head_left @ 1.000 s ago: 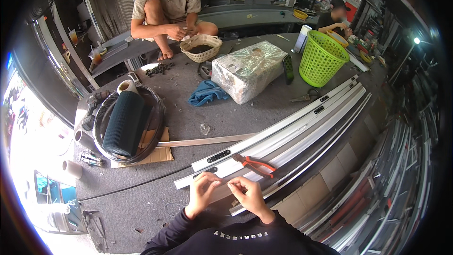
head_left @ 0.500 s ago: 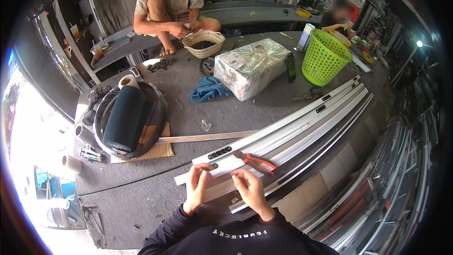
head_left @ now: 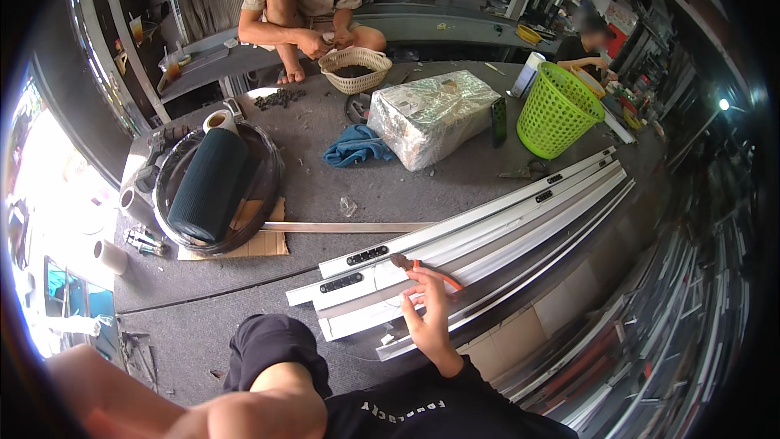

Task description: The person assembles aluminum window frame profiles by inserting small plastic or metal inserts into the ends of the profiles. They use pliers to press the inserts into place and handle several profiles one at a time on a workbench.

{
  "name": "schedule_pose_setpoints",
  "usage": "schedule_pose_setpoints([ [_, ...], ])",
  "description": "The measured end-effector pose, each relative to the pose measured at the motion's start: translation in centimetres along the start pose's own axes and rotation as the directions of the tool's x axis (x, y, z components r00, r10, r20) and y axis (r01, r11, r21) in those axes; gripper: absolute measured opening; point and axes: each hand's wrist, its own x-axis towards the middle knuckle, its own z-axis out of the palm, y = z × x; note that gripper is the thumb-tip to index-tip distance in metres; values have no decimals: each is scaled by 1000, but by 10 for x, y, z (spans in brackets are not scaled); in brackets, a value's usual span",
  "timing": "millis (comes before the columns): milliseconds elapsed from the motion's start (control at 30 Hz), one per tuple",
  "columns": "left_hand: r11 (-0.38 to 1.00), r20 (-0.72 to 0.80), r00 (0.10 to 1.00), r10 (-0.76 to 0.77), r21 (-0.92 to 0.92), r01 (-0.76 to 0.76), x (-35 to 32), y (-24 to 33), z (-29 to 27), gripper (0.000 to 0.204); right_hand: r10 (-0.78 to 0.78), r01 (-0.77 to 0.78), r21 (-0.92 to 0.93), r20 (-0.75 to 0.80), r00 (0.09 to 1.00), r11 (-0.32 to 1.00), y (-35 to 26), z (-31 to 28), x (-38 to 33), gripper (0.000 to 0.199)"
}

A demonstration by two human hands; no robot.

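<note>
- The person's right hand [head_left: 428, 309] lies on the white aluminium profiles [head_left: 487, 232], fingers bent around the orange handles of a pair of pliers [head_left: 422, 270]; the dark jaws point left, resting on the metal.
- The left hand [head_left: 244, 419] sits low by the bent knee; its fingers are out of sight, so I cannot tell whether it is clenched or slack.
- The profiles are long, flat, ribbed strips lying side by side on the grey floor, with small black slotted fittings [head_left: 355, 268] set into them.
- Behind: a ribbed dark roll in a round black tub [head_left: 213, 187], a crumpled blue cloth [head_left: 353, 149], a foil-wrapped block [head_left: 431, 114], a green mesh basket [head_left: 556, 110].
- Another person squats over a woven basket [head_left: 355, 70].
</note>
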Motion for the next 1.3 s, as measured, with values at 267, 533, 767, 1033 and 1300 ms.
schedule_pose_setpoints([
  [267, 991, 54, 998, -28, -127, 35, 3, -3, 17, 27, 55, -56, -4, -50, 997, 998, 8, -5, -15, 41],
  [533, 984, 59, 997, -47, -167, 57, 7, -4, 15, 27, 12, -18, -63, -105, 994, 998, 15, -17, -13, 39],
  [767, 985, 44, 998, -50, -165, 57, 12, 9, 3, 26, 3, -8, -41, -126, 992, 999, 18, -18, -9, 35],
  [1033, 967, 78, 991, -108, -223, 123, 19, 20, -4, 26, 37, -35, 15, -166, 985, 999, 17, -22, -8, 34],
  [1300, 922, 144, 966, -216, -296, 250, 6, 11, 16, 25, 15, -23, -45, -175, 984, 999, 13, -28, -18, 32],
])
